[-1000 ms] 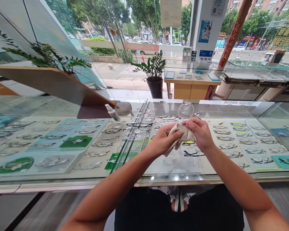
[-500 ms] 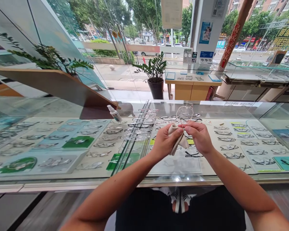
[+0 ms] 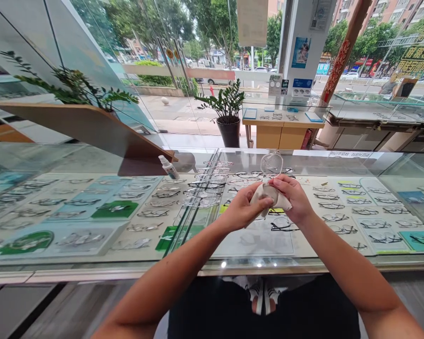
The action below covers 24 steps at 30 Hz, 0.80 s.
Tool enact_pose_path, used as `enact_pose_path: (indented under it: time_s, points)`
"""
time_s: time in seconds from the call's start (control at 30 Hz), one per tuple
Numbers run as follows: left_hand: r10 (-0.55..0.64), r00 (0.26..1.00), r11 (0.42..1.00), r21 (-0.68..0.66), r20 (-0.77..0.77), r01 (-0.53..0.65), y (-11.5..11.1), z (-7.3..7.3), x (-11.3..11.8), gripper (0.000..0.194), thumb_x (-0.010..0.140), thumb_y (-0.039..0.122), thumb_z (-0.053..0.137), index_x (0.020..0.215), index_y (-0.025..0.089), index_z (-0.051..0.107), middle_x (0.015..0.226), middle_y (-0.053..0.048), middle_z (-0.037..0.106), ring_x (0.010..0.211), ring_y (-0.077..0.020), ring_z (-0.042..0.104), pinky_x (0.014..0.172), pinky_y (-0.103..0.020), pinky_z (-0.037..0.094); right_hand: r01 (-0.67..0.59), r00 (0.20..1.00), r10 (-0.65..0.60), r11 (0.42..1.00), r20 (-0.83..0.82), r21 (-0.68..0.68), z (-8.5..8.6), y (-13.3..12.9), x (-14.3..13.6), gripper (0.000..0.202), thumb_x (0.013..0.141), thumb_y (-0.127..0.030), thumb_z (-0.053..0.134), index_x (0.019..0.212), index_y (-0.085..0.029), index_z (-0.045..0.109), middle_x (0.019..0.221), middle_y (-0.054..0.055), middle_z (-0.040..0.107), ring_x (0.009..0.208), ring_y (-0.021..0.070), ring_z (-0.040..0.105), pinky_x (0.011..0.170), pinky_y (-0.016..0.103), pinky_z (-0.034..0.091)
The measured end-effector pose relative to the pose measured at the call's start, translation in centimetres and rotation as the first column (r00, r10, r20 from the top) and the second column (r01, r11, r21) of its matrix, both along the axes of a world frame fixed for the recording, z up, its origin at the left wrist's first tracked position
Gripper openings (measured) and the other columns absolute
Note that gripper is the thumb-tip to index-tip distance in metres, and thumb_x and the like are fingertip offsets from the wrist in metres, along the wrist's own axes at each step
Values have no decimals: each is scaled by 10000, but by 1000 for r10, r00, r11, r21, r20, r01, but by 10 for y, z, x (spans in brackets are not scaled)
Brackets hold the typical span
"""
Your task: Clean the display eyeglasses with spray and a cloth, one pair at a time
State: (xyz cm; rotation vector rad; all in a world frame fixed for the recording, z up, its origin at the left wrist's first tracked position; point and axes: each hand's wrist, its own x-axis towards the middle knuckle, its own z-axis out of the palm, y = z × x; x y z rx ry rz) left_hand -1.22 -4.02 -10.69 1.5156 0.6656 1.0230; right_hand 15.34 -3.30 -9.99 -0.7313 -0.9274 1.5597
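Left hand (image 3: 240,209): fingers closed on beige cloth (image 3: 268,194) | Right hand (image 3: 294,197): fingers pinched on cloth and clear-framed glasses (image 3: 272,163), one lens standing above the fingertips | Both held above glass tabletop (image 3: 254,245), spray bottle (image 3: 168,167) well left.

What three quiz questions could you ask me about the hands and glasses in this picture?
1. True or false: both hands touch the cloth.
2. What stands on the counter left of the hands? A) spray bottle B) cup C) phone
3. What sticks up above the cloth?

Key:
1. True: the left hand and right hand both pinch it.
2. A, the spray bottle.
3. A clear lens of the glasses.
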Motion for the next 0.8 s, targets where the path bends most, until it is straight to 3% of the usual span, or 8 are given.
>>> enact_pose_path:
  time_s: [0.17,0.3,0.43,0.63,0.8]
  points:
    - [161,987,984,-69,-11,-162,0,-5,1,597,717,658,850,929,132,662,709,6,617,591,-99,516,549,-223,427,-46,999,45,999,22,21,-7,-1,-6,400,549,-522,993,726,-232,783,779,-3,758,643,114,582,594,261,459]
    - [213,977,974,-78,-1,-212,2,-8,2,659,744,782,753,863,142,647,652,11,595,580,-113,533,545,-230,431,-22,998,16,994,66,103,-9,-1,-7,383,588,-543,972,730,-239,787,771,4,755,711,130,602,697,287,484]
    - [199,980,979,-35,-5,-199,3,-5,2,699,776,852,657,720,160,574,594,33,513,525,-79,416,498,-217,346,-16,997,8,995,75,102,-6,-2,-5,393,586,-543,969,726,-235,769,756,-5,733,677,120,559,674,285,461]
    - [-9,992,1000,-28,-129,5,5,0,-3,736,859,879,501,679,168,559,592,3,522,539,-105,430,520,-249,365,44,992,-55,994,112,98,6,1,10,388,595,-549,949,721,-239,752,745,-9,654,642,120,462,586,279,399]
    - [140,989,962,-229,-43,-146,11,1,-8,754,726,903,646,708,150,623,616,12,578,553,-100,462,525,-228,368,102,980,-135,972,148,210,11,7,24,257,682,-471,869,644,-246,751,811,15,559,745,151,455,713,306,442]
